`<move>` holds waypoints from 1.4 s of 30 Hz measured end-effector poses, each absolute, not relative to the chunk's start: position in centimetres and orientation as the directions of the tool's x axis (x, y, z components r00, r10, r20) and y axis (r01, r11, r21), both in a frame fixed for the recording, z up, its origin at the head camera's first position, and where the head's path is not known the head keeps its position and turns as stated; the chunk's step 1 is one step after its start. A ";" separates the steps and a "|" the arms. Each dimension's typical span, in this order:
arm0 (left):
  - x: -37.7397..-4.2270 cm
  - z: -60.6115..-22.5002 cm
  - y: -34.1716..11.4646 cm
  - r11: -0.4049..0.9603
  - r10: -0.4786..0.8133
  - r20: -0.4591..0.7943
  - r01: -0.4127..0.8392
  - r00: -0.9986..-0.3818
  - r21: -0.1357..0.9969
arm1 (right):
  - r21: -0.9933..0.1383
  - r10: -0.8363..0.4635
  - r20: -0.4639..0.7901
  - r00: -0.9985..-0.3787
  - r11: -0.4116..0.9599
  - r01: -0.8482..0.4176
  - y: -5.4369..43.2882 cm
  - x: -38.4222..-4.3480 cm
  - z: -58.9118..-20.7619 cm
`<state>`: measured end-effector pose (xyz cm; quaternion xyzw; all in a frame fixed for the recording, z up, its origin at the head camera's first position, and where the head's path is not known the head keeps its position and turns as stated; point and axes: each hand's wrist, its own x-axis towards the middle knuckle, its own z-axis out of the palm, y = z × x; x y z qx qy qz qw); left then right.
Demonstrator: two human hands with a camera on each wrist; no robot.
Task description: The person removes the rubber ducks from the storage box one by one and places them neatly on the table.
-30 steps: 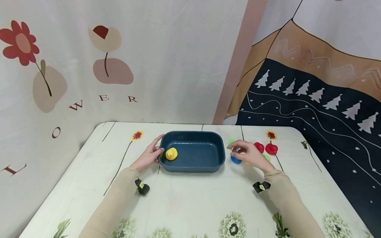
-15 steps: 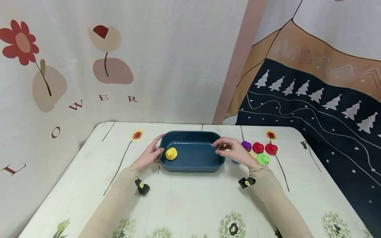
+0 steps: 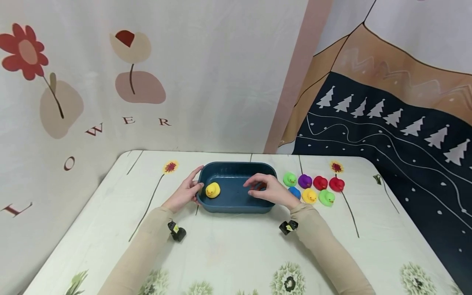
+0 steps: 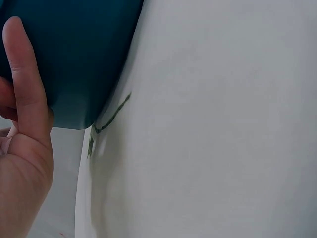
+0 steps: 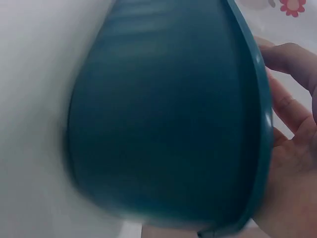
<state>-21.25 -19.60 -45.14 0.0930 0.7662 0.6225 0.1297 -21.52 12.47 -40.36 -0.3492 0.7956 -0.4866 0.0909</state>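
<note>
A dark blue plastic tub [image 3: 239, 209] stands on the table with one yellow rubber duck [image 3: 212, 190] inside, near its left end. My left hand [image 3: 184, 191] holds the tub's left end, thumb at the rim; in the left wrist view a finger lies along the outer wall. Above the right half of the tub hovers my right hand [image 3: 271, 189], thumb and fingers bent but apart, and I see nothing between them. The right wrist view has the tub wall in front of part of this hand [image 5: 292, 148].
Right of the tub, several rubber ducks sit close together in two rows: green [image 3: 289, 179], purple [image 3: 305, 181], two red, blue [image 3: 294, 193], yellow [image 3: 309, 196] and another green [image 3: 326, 198]. A patterned white cloth [image 3: 236, 250] covers the table; fabric hangs behind.
My right hand has moved left from over the ducks to above the tub, uncovering the ducks on the table. The left hand, the tub and the yellow duck inside have stayed put.
</note>
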 end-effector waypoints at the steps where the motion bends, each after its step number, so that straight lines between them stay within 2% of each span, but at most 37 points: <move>1: -21.3 -45.1 -19.6 0.208 0.305 -0.082 -0.018 -0.949 0.978 | -0.836 -0.648 0.199 -0.735 0.279 -0.473 12.2 -21.8 -40.8; 12: -21.1 -44.9 -19.5 0.200 0.309 -0.078 -0.015 -0.948 0.980 | -0.826 -0.694 0.207 -0.690 0.254 -0.503 9.1 -22.5 -41.5; 20: -21.1 -45.0 -19.6 0.197 0.312 -0.083 -0.021 -0.947 0.980 | -0.822 -0.702 0.180 -0.689 0.278 -0.498 6.8 -22.8 -41.6; 30: -21.1 -45.1 -19.7 0.187 0.312 -0.086 -0.028 -0.946 0.982 | -0.827 -0.695 0.126 -0.707 0.320 -0.463 4.1 -22.9 -41.8; 42: -21.1 -45.1 -19.6 0.185 0.318 -0.081 -0.022 -0.945 0.982 | -0.842 -0.621 0.099 -0.777 0.364 -0.398 2.0 -22.9 -42.4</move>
